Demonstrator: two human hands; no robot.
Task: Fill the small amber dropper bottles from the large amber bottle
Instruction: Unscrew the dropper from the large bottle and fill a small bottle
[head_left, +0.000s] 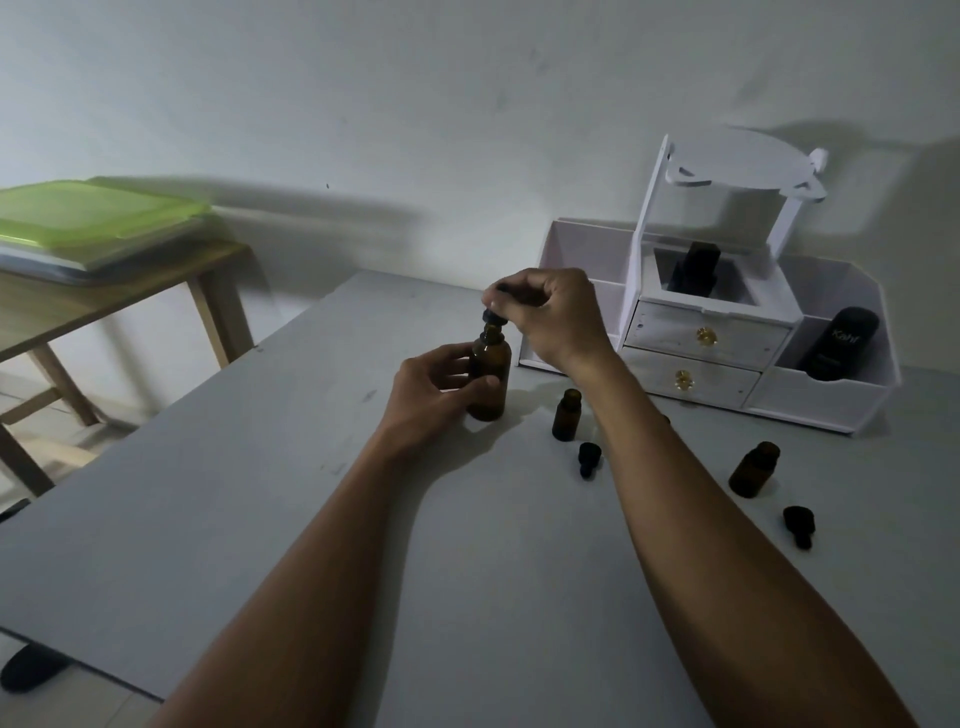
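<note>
While the left hand (441, 387) wraps the large amber bottle (489, 378) upright on the grey table (208, 519), the right hand (545, 317) pinches its black dropper cap (493, 317) just above the neck. Two small amber dropper bottles (566, 415) (754, 469) stand uncapped to the right, a loose cap (589, 459) lying beside each.

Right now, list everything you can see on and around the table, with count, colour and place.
Big bottle: one, amber, upright mid-table, held.
Dropper: one, black, at the big bottle's neck, pinched from above.
Small bottles: two, amber, open, upright right of the big bottle.
Loose caps: two, black, lying by the small bottles.
Organiser: one, white, two drawers, back right by the wall.
Dark bottles: two, black, in the organiser's compartments.
Table: one, grey.
Side table: one, wooden, left.
Lid: one, green, atop the side table's stack.
Left hand: grip around the big bottle.
Right hand: grip on the dropper.
</note>
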